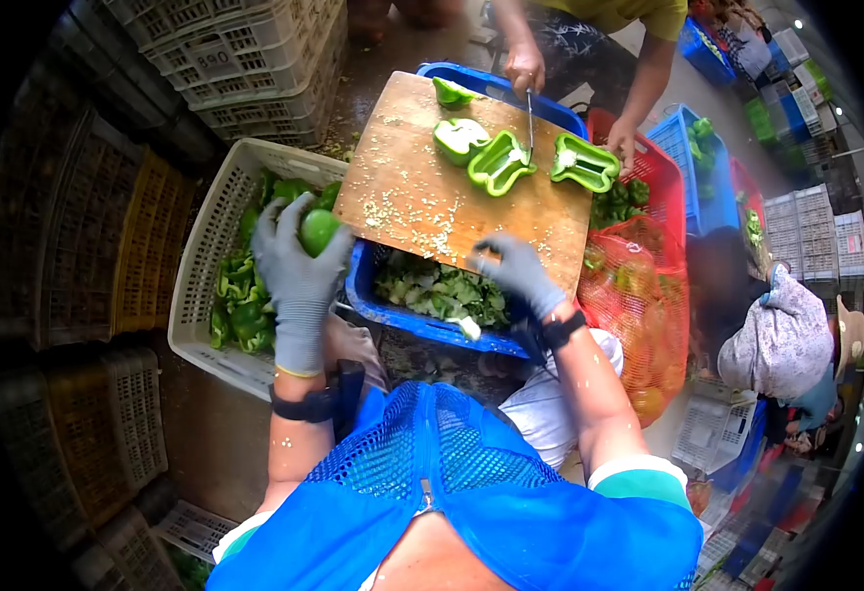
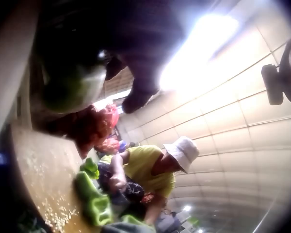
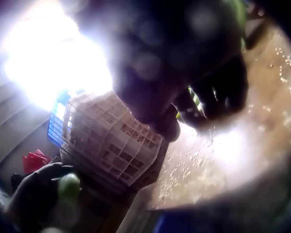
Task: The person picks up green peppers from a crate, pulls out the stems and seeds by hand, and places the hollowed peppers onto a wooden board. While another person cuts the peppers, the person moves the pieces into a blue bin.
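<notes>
My gloved left hand (image 1: 299,251) grips a green bell pepper (image 1: 320,230) over a white crate (image 1: 184,286) of cut peppers. The same pepper (image 3: 69,186) shows in the right wrist view. My gloved right hand (image 1: 520,271) hovers at the near edge of the wooden cutting board (image 1: 402,167), its fingers loosely bent and holding nothing. White seeds (image 1: 417,227) are scattered over the board. Cut pepper pieces (image 1: 501,163) lie on its far side, hollow faces up. Opposite me, another person's hand (image 1: 525,67) holds a knife (image 1: 530,123) against one of them.
Under the board, a blue crate (image 1: 392,313) contains pale green scraps. To the right stands a red crate (image 1: 663,172) with a red mesh bag (image 1: 639,315) of produce. Stacked crates (image 1: 235,59) rise at the far left. Someone in patterned clothing (image 1: 781,335) is farther right.
</notes>
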Demonstrator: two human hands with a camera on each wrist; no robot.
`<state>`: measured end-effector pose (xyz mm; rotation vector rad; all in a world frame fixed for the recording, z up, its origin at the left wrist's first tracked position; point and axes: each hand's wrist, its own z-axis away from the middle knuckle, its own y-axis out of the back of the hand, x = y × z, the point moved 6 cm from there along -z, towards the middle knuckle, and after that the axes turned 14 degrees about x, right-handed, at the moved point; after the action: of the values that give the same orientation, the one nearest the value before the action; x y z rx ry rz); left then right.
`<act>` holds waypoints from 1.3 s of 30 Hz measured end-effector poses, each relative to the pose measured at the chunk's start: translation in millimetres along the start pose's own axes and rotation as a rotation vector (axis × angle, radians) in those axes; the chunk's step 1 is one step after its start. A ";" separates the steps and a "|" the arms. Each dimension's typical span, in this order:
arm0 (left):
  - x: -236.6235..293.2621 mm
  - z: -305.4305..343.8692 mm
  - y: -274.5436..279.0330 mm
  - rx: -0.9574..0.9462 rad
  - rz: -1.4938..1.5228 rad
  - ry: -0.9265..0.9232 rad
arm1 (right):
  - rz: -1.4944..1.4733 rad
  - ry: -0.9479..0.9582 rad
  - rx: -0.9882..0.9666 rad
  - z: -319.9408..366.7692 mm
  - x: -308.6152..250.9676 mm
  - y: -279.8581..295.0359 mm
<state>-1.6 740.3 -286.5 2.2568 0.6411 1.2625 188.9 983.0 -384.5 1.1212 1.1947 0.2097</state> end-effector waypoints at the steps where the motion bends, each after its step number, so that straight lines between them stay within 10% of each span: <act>1: -3.0 -3.4 2.2 0.038 -0.106 -0.099 | 0.072 -0.045 0.097 -23.2 11.9 0.3; 3: 12.5 -5.5 3.7 0.015 -0.016 -0.101 | 0.307 0.063 0.345 -61.8 8.9 3.0; 7: 38.0 27.3 -39.7 -0.235 0.461 -0.054 | 0.473 0.055 0.234 -94.4 24.0 -25.0; 10: 36.4 70.7 -78.1 -0.799 0.167 -0.240 | 0.486 -0.071 0.166 -98.6 19.6 -22.7; 15: 56.1 128.0 -95.8 -1.301 -0.060 -0.431 | -0.132 0.016 -0.036 -77.3 -104.3 -0.4; 19: 56.5 127.5 -102.3 -1.174 0.073 -0.424 | -0.607 0.034 -0.074 -113.7 -106.1 -10.2; 21: 48.8 123.4 -104.4 -1.080 0.083 -0.405 | 0.034 0.225 0.242 -156.0 -76.9 -1.0; 24: 46.2 121.5 -105.3 -0.987 0.094 -0.360 | 0.605 0.047 -0.024 -175.3 -20.3 -26.3; 26: 47.4 114.9 -108.7 -1.009 0.097 -0.274 | 0.541 0.289 0.167 -173.2 -1.9 -37.7; 30: 42.3 88.6 -119.5 -0.781 0.481 0.234 | 0.725 0.046 0.159 -144.1 -3.2 -39.0; 33: 21.3 88.1 -134.5 -0.485 0.683 0.507 | 0.597 -0.018 0.042 -124.4 17.0 -40.1; 36: -6.2 100.0 -148.1 -0.364 0.688 0.798 | -0.167 -0.051 -0.082 -82.1 21.8 -49.4; 39: -1.6 110.7 -146.2 -0.386 0.984 1.264 | -0.571 -0.397 -0.312 -23.4 -70.4 -31.1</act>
<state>69.3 834.0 -427.4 1.1600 -0.4743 2.9488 128.0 935.2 -363.0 0.4875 1.0321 -0.2499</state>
